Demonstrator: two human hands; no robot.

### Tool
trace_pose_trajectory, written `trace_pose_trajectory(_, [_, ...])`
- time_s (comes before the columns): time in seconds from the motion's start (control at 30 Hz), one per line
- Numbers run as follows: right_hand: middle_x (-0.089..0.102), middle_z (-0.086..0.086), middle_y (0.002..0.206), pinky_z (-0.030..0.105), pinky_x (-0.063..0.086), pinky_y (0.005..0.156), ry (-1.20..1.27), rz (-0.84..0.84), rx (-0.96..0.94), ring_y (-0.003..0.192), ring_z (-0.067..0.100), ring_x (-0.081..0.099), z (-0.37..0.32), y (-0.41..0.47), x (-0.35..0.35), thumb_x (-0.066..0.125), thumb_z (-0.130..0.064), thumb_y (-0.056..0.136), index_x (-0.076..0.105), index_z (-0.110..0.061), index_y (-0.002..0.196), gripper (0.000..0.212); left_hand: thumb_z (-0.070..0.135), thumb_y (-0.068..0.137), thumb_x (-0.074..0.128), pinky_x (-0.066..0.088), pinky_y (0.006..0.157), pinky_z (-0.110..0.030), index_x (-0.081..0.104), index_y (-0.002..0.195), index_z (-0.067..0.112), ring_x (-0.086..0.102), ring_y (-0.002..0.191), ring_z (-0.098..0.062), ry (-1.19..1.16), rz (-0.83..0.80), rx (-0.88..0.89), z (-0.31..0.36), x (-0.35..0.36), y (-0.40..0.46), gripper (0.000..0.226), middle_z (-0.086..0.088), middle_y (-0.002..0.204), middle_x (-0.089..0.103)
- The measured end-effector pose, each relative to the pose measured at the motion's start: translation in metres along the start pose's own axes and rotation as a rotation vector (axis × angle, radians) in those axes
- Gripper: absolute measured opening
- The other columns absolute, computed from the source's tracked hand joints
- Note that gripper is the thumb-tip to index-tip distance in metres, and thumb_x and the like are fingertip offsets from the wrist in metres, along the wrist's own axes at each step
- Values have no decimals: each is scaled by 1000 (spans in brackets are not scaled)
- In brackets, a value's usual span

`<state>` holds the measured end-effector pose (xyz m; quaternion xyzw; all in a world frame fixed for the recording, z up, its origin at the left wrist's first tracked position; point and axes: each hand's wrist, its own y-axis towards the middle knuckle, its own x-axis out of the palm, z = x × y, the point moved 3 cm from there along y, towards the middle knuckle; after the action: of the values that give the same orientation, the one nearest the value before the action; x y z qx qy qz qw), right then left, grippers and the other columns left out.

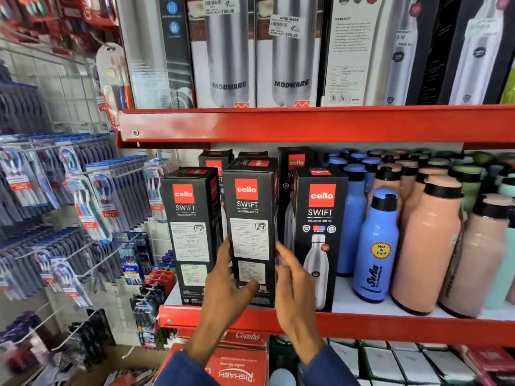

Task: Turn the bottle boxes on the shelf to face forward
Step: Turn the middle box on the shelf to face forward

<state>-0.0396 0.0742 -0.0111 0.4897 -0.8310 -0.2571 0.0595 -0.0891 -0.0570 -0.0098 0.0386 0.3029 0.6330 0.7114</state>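
Three black Cello Swift bottle boxes stand at the front of the middle red shelf (390, 325). The left box (189, 232) and the middle box (250, 218) show their printed-label side. The right box (320, 235) shows its bottle picture. My left hand (223, 285) grips the middle box low on its left edge, thumb across the front. My right hand (292, 288) touches the same box's lower right edge, fingers curled. More Cello boxes (295, 162) stand behind the front row.
Blue bottles (376, 246) and peach bottles (429, 246) stand right of the boxes. Modware boxes (289, 57) fill the upper shelf. Toothbrush packs (83, 207) hang on hooks at the left. Red Rishabh boxes (237, 369) lie below.
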Motion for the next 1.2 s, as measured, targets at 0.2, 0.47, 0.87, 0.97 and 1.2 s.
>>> trace_pose_trajectory(0.2, [68,-9,119,17,50,93,165,85,-102,110,-1,63,-33,-17,-8,33,-19,93,62,-19,126,43,36,58,94,48,80,-2,33,137,33,59,102,20,-54,151,53,14,-13,-9,99,30,111,62])
trace_pose_trajectory(0.47, [53,-23,131,10,44,96,-99,6,-92,120,-6,51,-22,-7,-26,57,-21,93,45,-30,138,47,28,66,77,54,102,-45,34,146,37,64,117,-6,-163,23,91,7,-33,-7,91,15,128,65])
trace_pose_trajectory(0.87, [52,-31,106,8,51,81,-162,71,-66,104,-23,52,3,-5,1,59,-18,92,42,-21,142,52,34,93,45,50,99,-29,13,153,46,59,95,5,-59,-190,110,-23,-7,14,70,40,108,62])
trace_pose_trajectory(0.97, [63,-20,94,19,51,83,-241,77,-47,94,-9,61,17,-1,7,59,-17,92,44,-20,141,51,28,97,46,51,79,-10,9,156,39,65,79,9,-25,-197,94,-32,1,17,70,32,117,68])
trace_pose_trajectory(1.2, [66,-6,113,-4,39,80,-327,30,-21,94,5,63,32,-2,11,56,-18,94,38,-19,144,53,25,102,46,45,52,-12,4,155,40,59,49,-3,81,-176,52,-50,9,14,69,-8,86,77])
